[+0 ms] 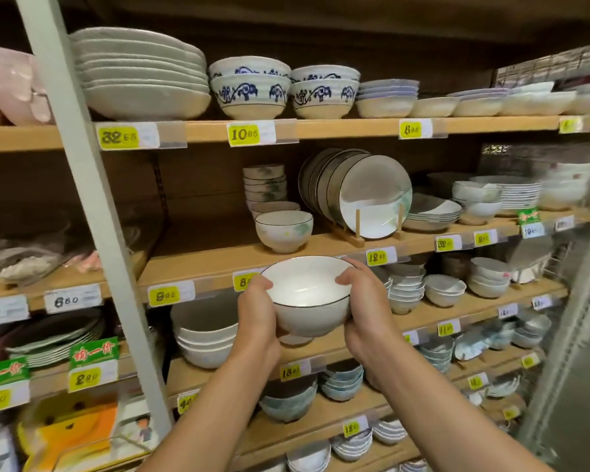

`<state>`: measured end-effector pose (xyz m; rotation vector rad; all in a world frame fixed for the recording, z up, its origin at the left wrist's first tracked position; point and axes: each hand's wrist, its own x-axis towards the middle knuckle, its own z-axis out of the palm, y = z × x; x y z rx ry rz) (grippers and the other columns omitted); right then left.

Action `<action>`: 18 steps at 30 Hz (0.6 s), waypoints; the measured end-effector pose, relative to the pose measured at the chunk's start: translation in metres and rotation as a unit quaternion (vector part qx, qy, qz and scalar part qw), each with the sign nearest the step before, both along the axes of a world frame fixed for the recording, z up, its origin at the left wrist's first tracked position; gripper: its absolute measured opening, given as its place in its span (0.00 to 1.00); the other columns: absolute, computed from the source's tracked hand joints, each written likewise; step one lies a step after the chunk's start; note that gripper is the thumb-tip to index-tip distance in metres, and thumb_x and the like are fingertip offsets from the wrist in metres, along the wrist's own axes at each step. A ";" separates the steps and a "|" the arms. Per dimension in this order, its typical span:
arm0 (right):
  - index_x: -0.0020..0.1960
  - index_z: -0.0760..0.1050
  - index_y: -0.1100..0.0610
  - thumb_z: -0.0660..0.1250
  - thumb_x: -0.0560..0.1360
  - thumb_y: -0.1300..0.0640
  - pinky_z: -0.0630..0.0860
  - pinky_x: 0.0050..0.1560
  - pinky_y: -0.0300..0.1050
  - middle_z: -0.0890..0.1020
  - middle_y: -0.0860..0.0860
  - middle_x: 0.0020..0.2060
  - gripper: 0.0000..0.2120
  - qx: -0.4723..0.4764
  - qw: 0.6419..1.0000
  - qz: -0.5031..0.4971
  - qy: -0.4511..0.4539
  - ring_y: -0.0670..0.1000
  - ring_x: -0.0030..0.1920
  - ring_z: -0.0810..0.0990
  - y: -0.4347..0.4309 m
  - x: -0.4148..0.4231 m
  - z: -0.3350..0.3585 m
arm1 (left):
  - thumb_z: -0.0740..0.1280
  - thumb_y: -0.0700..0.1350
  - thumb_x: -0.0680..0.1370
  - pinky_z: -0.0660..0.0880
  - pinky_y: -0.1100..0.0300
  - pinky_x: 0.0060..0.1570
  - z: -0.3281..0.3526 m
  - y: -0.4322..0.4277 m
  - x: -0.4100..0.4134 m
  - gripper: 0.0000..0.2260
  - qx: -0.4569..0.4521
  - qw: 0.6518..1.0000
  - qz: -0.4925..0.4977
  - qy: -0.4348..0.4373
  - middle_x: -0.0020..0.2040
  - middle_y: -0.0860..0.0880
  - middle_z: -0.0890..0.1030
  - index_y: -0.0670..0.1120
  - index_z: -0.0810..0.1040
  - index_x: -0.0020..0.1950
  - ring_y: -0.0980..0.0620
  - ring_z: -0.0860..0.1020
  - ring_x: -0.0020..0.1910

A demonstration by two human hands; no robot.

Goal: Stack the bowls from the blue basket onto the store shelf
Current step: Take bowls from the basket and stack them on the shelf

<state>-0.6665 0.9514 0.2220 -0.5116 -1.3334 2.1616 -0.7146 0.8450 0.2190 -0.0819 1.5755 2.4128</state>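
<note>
Bowl [309,294] cupped between left hand [258,315]; right hand [363,308]

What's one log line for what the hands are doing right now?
left hand: grips white bowl | right hand: grips white bowl | white bowl: upright, held before shelf | likely next: onto matching bowl

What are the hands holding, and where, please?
A white dark-rimmed ceramic bowl; left hand and right hand grip its opposite sides, thumbs at the rim.

You're standing in a crockery shop: wooden shelves [338,128] carry stacked plates [140,73] and blue-patterned bowls [249,92], every row fronted by yellow price tags [244,134].
</note>
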 end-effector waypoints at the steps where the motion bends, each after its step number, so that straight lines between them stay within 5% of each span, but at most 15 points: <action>1: 0.52 0.78 0.51 0.58 0.70 0.65 0.75 0.42 0.47 0.81 0.54 0.52 0.17 -0.004 1.000 0.001 0.001 0.56 0.50 0.78 0.005 -0.006 0.003 | 0.59 0.46 0.76 0.78 0.54 0.39 0.002 0.004 -0.006 0.07 -0.002 1.000 -0.005 0.006 0.45 0.44 0.82 0.50 0.76 0.47 0.42 0.80 0.45; 5: 0.50 0.79 0.52 0.57 0.69 0.66 0.77 0.45 0.50 0.82 0.54 0.48 0.17 -0.035 0.999 0.015 0.021 0.58 0.50 0.79 0.023 -0.033 0.016 | 0.58 0.48 0.75 0.78 0.51 0.45 0.013 0.017 -0.032 0.12 -0.018 0.999 -0.018 0.040 0.50 0.44 0.83 0.50 0.78 0.54 0.41 0.80 0.51; 10: 0.56 0.78 0.50 0.57 0.69 0.65 0.80 0.45 0.52 0.81 0.54 0.52 0.21 -0.036 0.998 0.047 0.024 0.58 0.53 0.79 0.039 -0.074 0.034 | 0.57 0.49 0.76 0.77 0.59 0.29 0.029 0.027 -0.073 0.11 -0.033 0.995 -0.010 0.098 0.44 0.48 0.84 0.52 0.77 0.52 0.47 0.81 0.43; 14: 0.58 0.78 0.51 0.57 0.70 0.65 0.77 0.30 0.43 0.82 0.53 0.51 0.22 -0.025 0.997 0.050 0.045 0.57 0.49 0.80 0.052 -0.108 0.052 | 0.56 0.48 0.78 0.75 0.62 0.23 0.046 0.034 -0.101 0.10 -0.025 0.986 -0.023 0.166 0.33 0.54 0.84 0.53 0.76 0.50 0.55 0.82 0.31; 18: 0.55 0.79 0.52 0.57 0.69 0.66 0.77 0.26 0.42 0.82 0.54 0.49 0.20 -0.033 0.995 0.061 0.069 0.57 0.47 0.80 0.063 -0.136 0.064 | 0.55 0.48 0.79 0.79 0.56 0.35 0.055 0.040 -0.126 0.11 -0.049 0.980 -0.010 0.192 0.47 0.50 0.81 0.54 0.77 0.51 0.50 0.79 0.47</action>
